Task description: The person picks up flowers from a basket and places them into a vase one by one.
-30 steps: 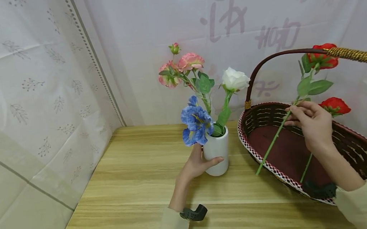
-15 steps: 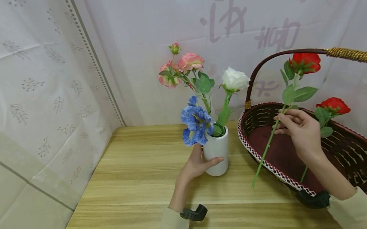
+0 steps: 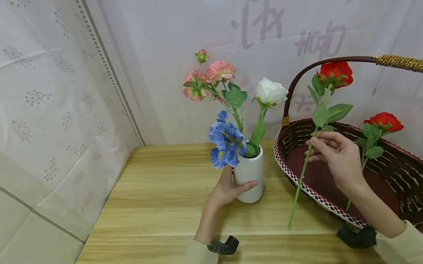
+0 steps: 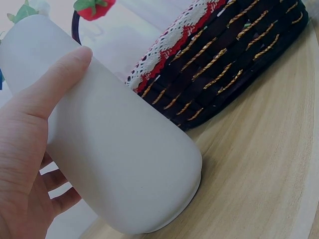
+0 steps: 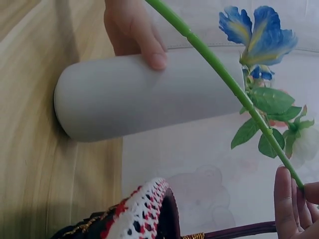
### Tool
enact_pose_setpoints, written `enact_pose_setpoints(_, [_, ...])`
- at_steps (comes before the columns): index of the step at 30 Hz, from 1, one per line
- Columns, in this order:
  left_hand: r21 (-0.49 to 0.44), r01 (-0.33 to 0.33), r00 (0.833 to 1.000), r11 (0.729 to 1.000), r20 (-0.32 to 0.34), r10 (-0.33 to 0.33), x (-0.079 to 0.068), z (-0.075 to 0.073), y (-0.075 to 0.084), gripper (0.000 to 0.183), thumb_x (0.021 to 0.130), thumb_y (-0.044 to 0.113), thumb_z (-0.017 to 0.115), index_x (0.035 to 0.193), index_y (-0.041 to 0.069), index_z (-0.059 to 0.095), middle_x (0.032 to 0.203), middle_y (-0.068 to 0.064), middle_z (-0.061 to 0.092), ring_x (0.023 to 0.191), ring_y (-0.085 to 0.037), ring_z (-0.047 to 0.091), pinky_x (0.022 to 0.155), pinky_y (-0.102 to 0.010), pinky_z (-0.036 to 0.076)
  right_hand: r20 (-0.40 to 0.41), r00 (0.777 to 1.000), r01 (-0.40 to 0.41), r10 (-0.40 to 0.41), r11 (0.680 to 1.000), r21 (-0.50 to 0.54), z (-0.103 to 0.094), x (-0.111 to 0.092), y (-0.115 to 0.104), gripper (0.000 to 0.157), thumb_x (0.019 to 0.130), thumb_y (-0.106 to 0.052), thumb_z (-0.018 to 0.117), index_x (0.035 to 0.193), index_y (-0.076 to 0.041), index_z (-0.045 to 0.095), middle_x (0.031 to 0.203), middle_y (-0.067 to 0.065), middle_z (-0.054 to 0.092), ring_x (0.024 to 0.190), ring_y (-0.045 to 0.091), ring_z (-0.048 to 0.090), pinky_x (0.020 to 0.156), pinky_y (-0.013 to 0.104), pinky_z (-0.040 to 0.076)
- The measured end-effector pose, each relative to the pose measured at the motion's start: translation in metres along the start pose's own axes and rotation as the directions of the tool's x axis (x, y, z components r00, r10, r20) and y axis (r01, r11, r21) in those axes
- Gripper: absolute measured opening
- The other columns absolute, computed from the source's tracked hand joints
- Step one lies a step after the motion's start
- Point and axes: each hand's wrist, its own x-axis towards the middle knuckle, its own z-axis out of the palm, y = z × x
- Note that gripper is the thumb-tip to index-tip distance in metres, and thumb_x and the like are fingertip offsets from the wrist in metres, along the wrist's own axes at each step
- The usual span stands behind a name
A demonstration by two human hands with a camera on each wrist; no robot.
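Note:
My left hand [image 3: 225, 189] grips the side of a white vase [image 3: 250, 182], thumb across its front; the left wrist view shows the fingers curled behind the vase [image 4: 124, 144]. In the vase stand a blue iris [image 3: 227, 141], a white rose [image 3: 271, 91] and a stem of pink flowers [image 3: 219, 71]. My right hand [image 3: 338, 159] pinches the green stem of a red rose [image 3: 335, 74] between thumb and fingers, above the basket's near left side. The rose is tilted, bloom up, and its stem end [image 3: 291, 219] hangs past the basket rim, right of the vase.
A dark woven basket [image 3: 419, 165] with lace trim and an arched handle [image 3: 321, 62] stands at the right. Another red rose [image 3: 384, 122] leans inside it. The wooden table [image 3: 158, 210] meets a printed curtain [image 3: 165, 69] behind and another at the left.
My right hand has moved left with the red rose, bringing its stem end closer to me and more upright. My left hand and the vase have stayed in place.

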Motion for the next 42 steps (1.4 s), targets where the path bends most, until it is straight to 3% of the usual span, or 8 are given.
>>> enact_pose_setpoints(17, [-0.005,0.013,1.000,1.000,0.008,-0.013,-0.001,0.000,0.002,0.089,0.087,0.026,0.082,0.155,0.029,0.026,0.147,0.003,0.045,0.131,-0.018,0.049,0.107,-0.045,0.043,0.074,0.997,0.013,-0.010,0.999,-0.038,0.008,-0.007,0.000,0.014,0.098,0.003,0.062,0.110,0.010,0.059,0.095,0.009,0.074,0.074,0.018,0.070,0.064,0.030,0.059])
enact_pose_setpoints(25, [0.000,-0.020,1.000,1.000,0.011,0.020,0.000,0.000,0.003,0.086,0.086,0.021,0.083,0.153,0.025,0.030,0.144,0.000,0.049,0.130,-0.020,0.051,0.107,-0.046,0.043,0.113,0.993,0.043,-0.039,0.998,-0.039,0.011,-0.008,-0.002,0.014,0.098,0.004,0.061,0.110,0.012,0.058,0.094,0.009,0.074,0.072,0.018,0.070,0.064,0.032,0.059])
enact_pose_setpoints(33, [-0.005,0.039,0.999,0.999,0.004,-0.039,-0.001,0.000,0.001,0.090,0.086,0.028,0.084,0.154,0.034,0.026,0.148,0.008,0.045,0.132,-0.013,0.047,0.109,-0.042,0.040,0.116,0.989,0.092,-0.088,0.995,-0.025,0.015,-0.004,-0.011,0.013,0.098,0.006,0.060,0.109,0.011,0.060,0.094,0.011,0.073,0.073,0.021,0.070,0.064,0.032,0.060])
enact_pose_setpoints(42, [-0.004,0.039,0.999,0.999,0.000,-0.039,-0.001,0.000,0.001,0.091,0.086,0.029,0.084,0.155,0.034,0.025,0.148,0.008,0.044,0.133,-0.013,0.047,0.110,-0.043,0.040,0.082,0.986,0.145,-0.145,0.989,0.004,0.019,0.007,-0.023,0.016,0.097,0.007,0.061,0.111,0.014,0.063,0.094,0.013,0.073,0.077,0.018,0.070,0.062,0.028,0.059])
